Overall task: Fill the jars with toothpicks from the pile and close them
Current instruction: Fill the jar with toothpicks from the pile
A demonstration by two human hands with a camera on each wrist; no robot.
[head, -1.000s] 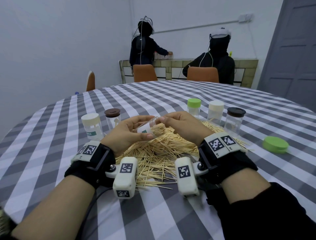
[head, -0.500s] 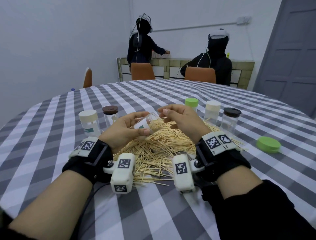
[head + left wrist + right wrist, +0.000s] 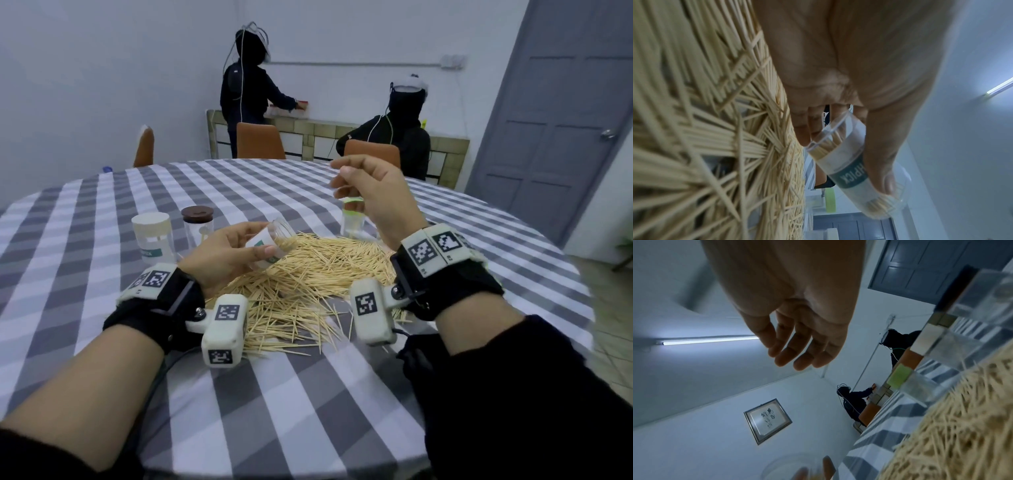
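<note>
A big pile of toothpicks [image 3: 308, 274] lies on the checked tablecloth [image 3: 102, 219]. My left hand [image 3: 233, 253] grips a clear, lidless jar [image 3: 274, 241] with a green label, tilted over the pile's left side; toothpicks fill much of the jar [image 3: 851, 164]. My right hand [image 3: 370, 192] is raised above the pile's far side, fingers relaxed [image 3: 797, 352] and holding nothing. Behind the right hand stands a green-lidded jar [image 3: 352, 219], partly hidden. On the left stand a cream-lidded jar [image 3: 152, 236] and a brown-lidded jar [image 3: 198, 222].
Two people in dark clothes are at a tiled counter [image 3: 325, 133] beyond the table, with orange chairs [image 3: 260, 140] at its far edge. A grey door [image 3: 561, 102] is at the right. The table's right edge drops to a tiled floor [image 3: 609, 308].
My right hand has left the jar's mouth and risen up and away, empty. The left hand still holds the tilted jar. The head view has swung left, hiding the loose green lid.
</note>
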